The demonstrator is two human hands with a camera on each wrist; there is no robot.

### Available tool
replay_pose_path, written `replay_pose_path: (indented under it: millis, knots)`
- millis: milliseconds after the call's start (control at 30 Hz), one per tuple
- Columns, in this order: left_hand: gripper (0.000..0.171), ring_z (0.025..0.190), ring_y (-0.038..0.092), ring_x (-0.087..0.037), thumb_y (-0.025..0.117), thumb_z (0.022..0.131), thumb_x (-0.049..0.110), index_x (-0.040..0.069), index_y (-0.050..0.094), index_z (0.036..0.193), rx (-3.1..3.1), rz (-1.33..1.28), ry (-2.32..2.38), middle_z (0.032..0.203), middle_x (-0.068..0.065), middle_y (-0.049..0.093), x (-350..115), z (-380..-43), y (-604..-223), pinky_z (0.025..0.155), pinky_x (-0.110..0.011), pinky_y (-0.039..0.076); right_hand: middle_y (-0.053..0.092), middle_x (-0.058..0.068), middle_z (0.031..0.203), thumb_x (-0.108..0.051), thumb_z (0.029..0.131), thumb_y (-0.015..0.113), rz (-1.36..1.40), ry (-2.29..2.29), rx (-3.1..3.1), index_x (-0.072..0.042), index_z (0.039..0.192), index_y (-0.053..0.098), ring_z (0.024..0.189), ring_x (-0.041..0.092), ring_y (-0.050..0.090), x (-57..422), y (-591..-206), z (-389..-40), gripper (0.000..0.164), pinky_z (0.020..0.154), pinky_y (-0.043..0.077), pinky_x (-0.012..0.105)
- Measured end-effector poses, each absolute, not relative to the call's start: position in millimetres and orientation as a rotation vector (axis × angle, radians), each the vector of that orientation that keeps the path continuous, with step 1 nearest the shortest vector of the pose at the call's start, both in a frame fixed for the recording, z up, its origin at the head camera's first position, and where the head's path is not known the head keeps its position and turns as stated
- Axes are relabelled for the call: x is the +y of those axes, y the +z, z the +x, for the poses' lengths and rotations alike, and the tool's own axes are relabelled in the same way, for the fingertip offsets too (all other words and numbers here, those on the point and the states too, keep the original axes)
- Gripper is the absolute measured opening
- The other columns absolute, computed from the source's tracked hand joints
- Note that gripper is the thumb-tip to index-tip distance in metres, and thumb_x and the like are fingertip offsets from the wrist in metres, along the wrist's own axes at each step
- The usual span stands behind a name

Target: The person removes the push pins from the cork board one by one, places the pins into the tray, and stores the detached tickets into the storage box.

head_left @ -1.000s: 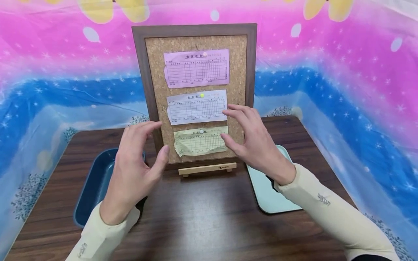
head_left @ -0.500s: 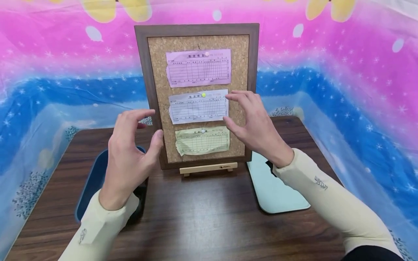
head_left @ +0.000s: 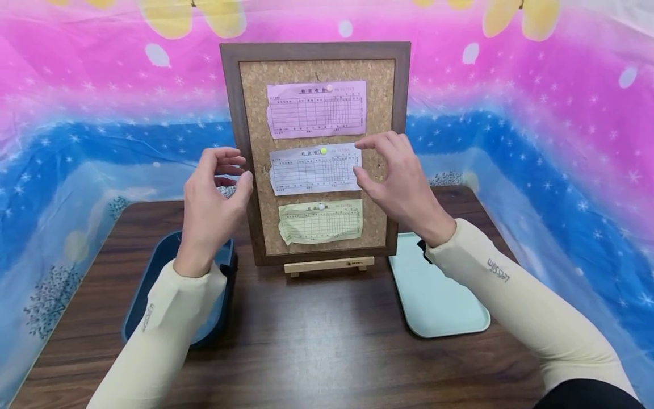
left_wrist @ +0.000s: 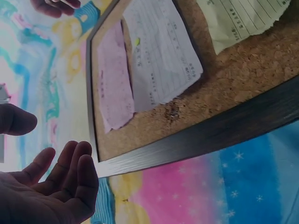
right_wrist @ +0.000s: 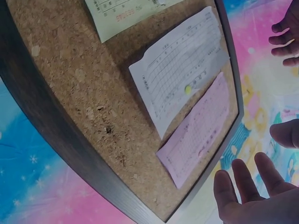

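Observation:
A framed cork board (head_left: 380,227) stands upright with three paper receipts pinned on it. The pink receipt (head_left: 317,111) is on top, the white receipt (head_left: 314,173) in the middle under a yellow pushpin (head_left: 323,151), and the pale green receipt (head_left: 322,224) at the bottom. Off the board's left edge my left hand (head_left: 212,199) hovers, fingers loosely bent, holding nothing. My right hand (head_left: 401,182) hangs before the board's right side, thumb and fingers apart; the right wrist view shows it clear of the papers.
The board leans on a small wooden easel (head_left: 329,264). Under my left forearm is a dark blue tray (head_left: 138,309); a pale mint tray (head_left: 444,307) lies at right. All stand on a brown wooden table (head_left: 317,352). Patterned cloth (head_left: 536,142) surrounds the table.
Both hands have risen slightly in front of the board, the left more than the right. The receipts and pins keep their places on the board.

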State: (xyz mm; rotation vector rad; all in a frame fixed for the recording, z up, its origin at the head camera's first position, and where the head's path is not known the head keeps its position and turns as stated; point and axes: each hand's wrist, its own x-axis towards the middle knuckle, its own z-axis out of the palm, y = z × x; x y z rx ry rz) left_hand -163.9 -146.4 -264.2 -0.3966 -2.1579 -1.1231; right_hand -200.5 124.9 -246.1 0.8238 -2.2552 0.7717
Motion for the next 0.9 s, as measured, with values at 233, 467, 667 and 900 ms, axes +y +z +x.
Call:
replay_pose_path:
  millis: [233, 467, 667, 900]
  knots:
    - [0.033, 0.084, 0.051, -0.011, 0.053, 0.083, 0.026, 0.013, 0.047, 0.112, -2.189, -0.294, -1.148, 0.1, -0.001, 0.054, -152, -178, -270, 0.073, -0.03, 0.041, 0.053, 0.0, 0.098, -0.017, 0.076, 0.062, 0.805, 0.76, -2.254, -0.006, 0.102, 0.056, 0.089, 0.016, 0.04, 125, -244, -210, 0.029, 0.075, 0.031, 0.03]
    - [0.033, 0.086, 0.045, -0.016, 0.054, 0.082, 0.026, 0.011, 0.051, 0.111, -2.215, -0.305, -0.995, 0.099, -0.004, 0.051, -149, -187, -261, 0.073, -0.031, 0.038, 0.054, 0.0, 0.098, -0.017, 0.077, 0.06, 0.826, 0.755, -2.247, -0.007, 0.101, 0.057, 0.089, 0.015, 0.041, 121, -237, -218, 0.026, 0.075, 0.031, 0.03]
    - [0.03, 0.084, 0.041, -0.02, 0.056, 0.081, 0.021, 0.007, 0.053, 0.106, -2.208, -0.355, -0.853, 0.093, -0.007, 0.049, -146, -197, -249, 0.073, -0.032, 0.032, 0.054, -0.001, 0.098, -0.015, 0.078, 0.059, 0.804, 0.752, -2.264, -0.008, 0.1, 0.057, 0.089, 0.016, 0.042, 118, -228, -227, 0.023, 0.077, 0.031, 0.029]
    - [0.029, 0.087, 0.037, -0.02, 0.056, 0.08, 0.021, 0.007, 0.054, 0.106, -2.236, -0.373, -0.762, 0.092, -0.007, 0.048, -144, -214, -238, 0.078, -0.034, 0.028, 0.055, -0.001, 0.096, -0.014, 0.079, 0.057, 0.783, 0.753, -2.276, -0.007, 0.097, 0.058, 0.089, 0.014, 0.043, 113, -223, -240, 0.02, 0.078, 0.031, 0.027]
